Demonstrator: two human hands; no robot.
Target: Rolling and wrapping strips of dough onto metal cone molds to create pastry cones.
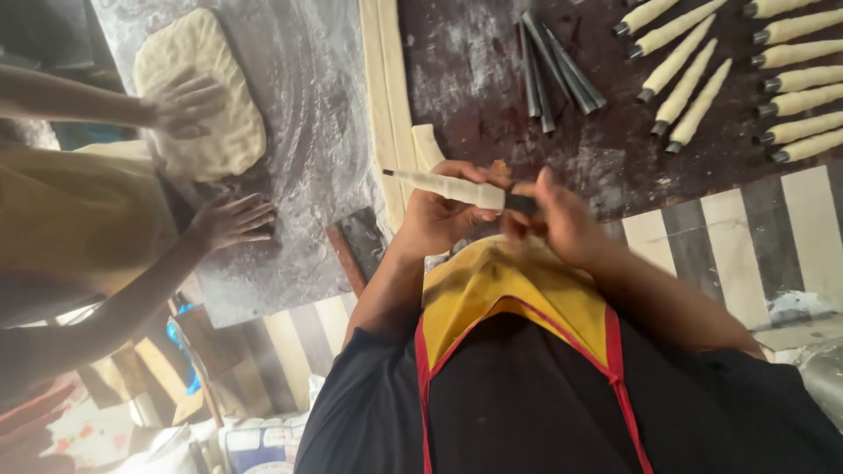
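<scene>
Both hands pinch one dough-wrapped cone mould [452, 188]: left hand [439, 211] clamps the dough, right hand [562, 219] grips the metal end. Overlap evenly, I'd say.

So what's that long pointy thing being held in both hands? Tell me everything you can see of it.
The cone is a slim, dark metal mould wrapped in a pale dough strip. It lies almost level above the floured dark table. Its narrow bare tip points to the left of the picture and its bare wide end shows between the hands. The left hand grips its middle; the right hand pinches the wide end.
</scene>
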